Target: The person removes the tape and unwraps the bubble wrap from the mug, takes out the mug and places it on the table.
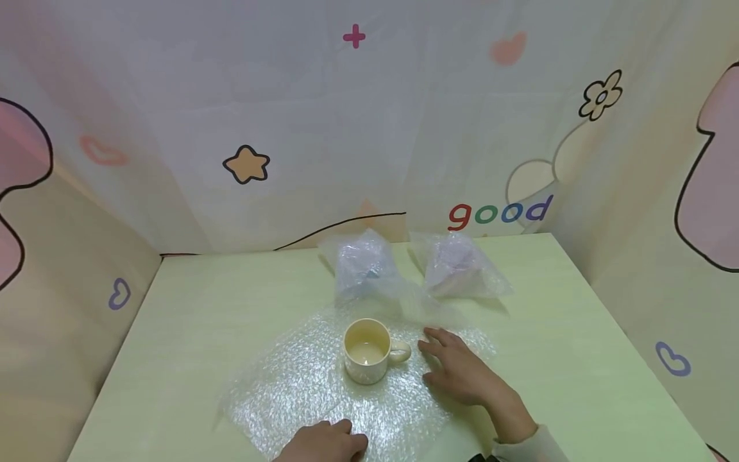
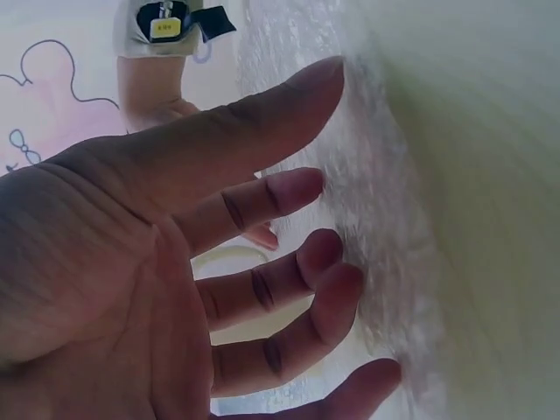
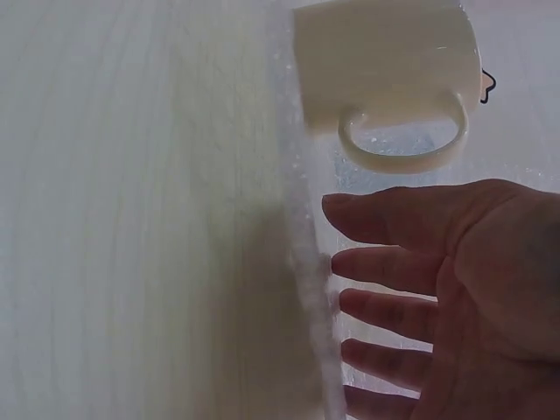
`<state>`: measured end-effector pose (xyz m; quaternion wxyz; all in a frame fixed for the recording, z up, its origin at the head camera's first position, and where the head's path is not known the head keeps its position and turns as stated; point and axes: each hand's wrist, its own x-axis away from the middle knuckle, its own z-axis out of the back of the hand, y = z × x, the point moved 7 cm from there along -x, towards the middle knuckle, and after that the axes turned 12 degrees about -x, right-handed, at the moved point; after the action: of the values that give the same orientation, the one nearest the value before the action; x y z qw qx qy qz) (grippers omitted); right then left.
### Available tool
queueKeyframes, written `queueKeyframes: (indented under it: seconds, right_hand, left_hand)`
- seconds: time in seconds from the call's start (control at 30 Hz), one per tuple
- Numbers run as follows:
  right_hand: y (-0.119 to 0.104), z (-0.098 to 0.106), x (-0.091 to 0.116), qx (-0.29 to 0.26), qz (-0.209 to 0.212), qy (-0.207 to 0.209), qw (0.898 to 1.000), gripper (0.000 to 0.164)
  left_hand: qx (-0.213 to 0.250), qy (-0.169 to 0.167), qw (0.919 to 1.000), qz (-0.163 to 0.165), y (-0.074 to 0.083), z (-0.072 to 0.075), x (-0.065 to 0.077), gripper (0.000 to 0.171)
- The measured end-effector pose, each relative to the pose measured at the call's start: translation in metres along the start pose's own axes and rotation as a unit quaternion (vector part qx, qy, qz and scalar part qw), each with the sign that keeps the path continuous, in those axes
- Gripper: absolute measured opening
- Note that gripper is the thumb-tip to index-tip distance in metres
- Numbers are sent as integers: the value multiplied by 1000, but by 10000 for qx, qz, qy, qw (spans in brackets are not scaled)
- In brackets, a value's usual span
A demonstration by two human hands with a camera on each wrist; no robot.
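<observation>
Pale sleeve (image 1: pixel 532 445), black wrist strap (image 2: pixel 213 24)

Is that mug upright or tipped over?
Upright: in the head view the mug stands on the spread bubble wrap with its mouth facing up.

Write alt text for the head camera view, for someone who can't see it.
A cream mug stands upright on bubble wrap, its handle toward a person's right hand, with the left hand at the bottom edge. Behind the mug, two wrapped bundles sit on the pale green table.
</observation>
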<state>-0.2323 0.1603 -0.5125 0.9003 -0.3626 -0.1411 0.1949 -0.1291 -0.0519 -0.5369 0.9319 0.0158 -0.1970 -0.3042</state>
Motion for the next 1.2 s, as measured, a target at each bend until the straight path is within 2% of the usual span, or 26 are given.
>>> queueKeyframes:
  seconds: [0.2, 0.4, 0.7, 0.9, 1.2]
  right_hand:
    - [-1, 2, 6, -108, -73, -14, 9999, 59]
    - [-2, 3, 11, -76, -115, 64, 9999, 58]
    - [-2, 4, 22, 21, -307, 250, 9992, 54]
    - [-1, 4, 27, 181, -493, 367, 9979, 53]
    - [-6, 4, 39, 395, -606, 380, 9967, 52]
  left_hand:
    - [-67, -5, 10000, 15, -7, -1, -1, 28]
    - [-140, -14, 9998, 125, -15, -1, 2, 33]
    - [-214, 38, 9996, 171, -25, 5, 9, 34]
    - [-195, 179, 9995, 173, -37, 11, 15, 40]
    - [-62, 389, 9991, 133, -53, 10, 22, 45]
